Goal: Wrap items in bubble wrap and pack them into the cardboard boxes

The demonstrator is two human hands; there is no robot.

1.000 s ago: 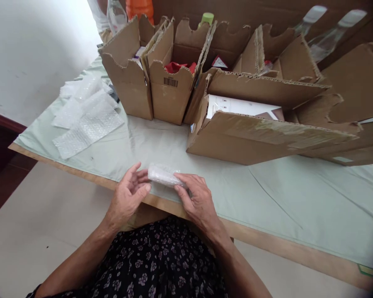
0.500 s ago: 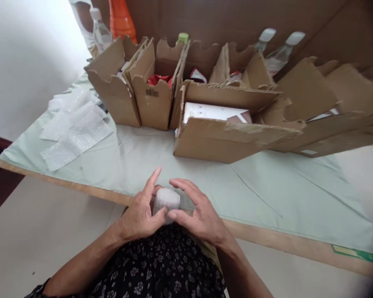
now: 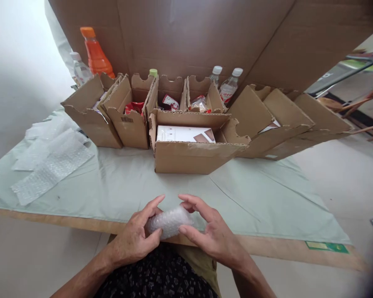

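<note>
Both of my hands hold a small bundle wrapped in bubble wrap (image 3: 169, 221) just above the near edge of the table (image 3: 118, 184). My left hand (image 3: 136, 238) grips its left end with thumb and fingers curled round it. My right hand (image 3: 209, 234) pinches the right end, fingers arched over the top. What is inside the wrap is hidden.
An open cardboard box (image 3: 189, 151) with a white carton inside stands straight ahead. More open boxes (image 3: 112, 114) holding packets line the back, with bottles (image 3: 95, 56) behind them. Loose bubble wrap sheets (image 3: 51, 161) lie at the left. A large cardboard sheet (image 3: 205, 37) stands behind.
The bundle has been turned in my hands and drawn closer to my body; both hands now close round its ends. My head has lifted, showing more of the boxes and bottles.
</note>
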